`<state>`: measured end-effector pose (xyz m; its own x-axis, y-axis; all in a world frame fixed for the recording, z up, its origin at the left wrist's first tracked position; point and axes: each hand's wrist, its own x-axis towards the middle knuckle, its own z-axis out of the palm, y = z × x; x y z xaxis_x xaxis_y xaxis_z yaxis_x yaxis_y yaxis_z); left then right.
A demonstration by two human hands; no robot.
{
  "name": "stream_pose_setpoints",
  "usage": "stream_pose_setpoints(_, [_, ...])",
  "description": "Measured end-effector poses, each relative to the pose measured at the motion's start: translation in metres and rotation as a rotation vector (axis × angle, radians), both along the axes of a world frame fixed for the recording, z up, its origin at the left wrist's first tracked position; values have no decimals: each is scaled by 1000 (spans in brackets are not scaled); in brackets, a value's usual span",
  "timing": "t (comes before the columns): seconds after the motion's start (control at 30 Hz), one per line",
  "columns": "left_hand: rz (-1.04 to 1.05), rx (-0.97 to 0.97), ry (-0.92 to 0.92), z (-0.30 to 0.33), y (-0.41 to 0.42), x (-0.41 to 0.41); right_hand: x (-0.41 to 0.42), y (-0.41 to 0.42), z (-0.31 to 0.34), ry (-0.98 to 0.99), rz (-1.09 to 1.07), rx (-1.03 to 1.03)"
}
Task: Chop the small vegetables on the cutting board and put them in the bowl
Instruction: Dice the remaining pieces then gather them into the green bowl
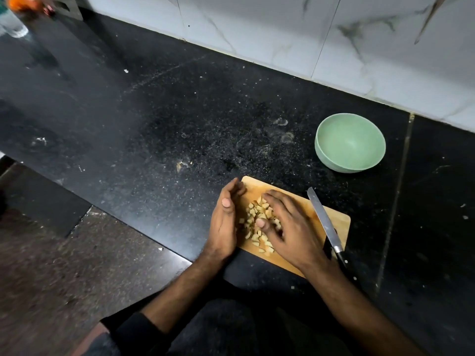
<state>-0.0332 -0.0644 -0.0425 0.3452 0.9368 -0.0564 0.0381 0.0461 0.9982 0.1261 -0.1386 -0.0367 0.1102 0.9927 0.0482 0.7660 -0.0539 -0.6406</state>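
Note:
A wooden cutting board (339, 222) lies at the near edge of the black counter. On it sits a pile of small pale chopped vegetable pieces (253, 215). My left hand (226, 222) stands on its edge at the board's left end, palm turned toward the pile, fingers relaxed. My right hand (290, 227) lies over the pile from the right, fingers spread and touching the pieces. A knife (325, 222) rests on the board to the right of my right hand, blade pointing away from me. A pale green bowl (350, 142) stands beyond the board, with nothing in it.
The black granite counter (167, 111) stretches left and back to a white marble-tiled wall (282, 34). A clear bottle (12, 24) stands blurred at the far left corner. A few vegetable scraps (181, 165) lie on the counter left of the board.

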Motion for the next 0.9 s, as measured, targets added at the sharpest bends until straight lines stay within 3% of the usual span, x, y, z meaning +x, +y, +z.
stream_pose_setpoints(0.13, [11,-64,-23,0,-11,23,-13,8,-3,-214,139,-31])
stream_pose_setpoints(0.3, [58,-57,-10,1,-10,34,-22,13,0,-327,43,-2])
stream_pose_setpoints(0.5, [69,-68,-85,8,-11,44,-22,23,-3,-272,-55,5])
stream_pose_setpoints(0.63, [59,-56,-96,17,-9,54,-16,28,11,-27,-152,0])
stream_pose_setpoints(0.73, [69,-1,-60,25,-9,60,-12,25,25,120,-304,92])
stream_pose_setpoints(0.8, [61,-28,-79,34,-13,69,-9,27,29,249,-422,42])
stream_pose_setpoints(0.9, [56,-144,-148,46,-19,87,-8,29,34,640,-577,-81])
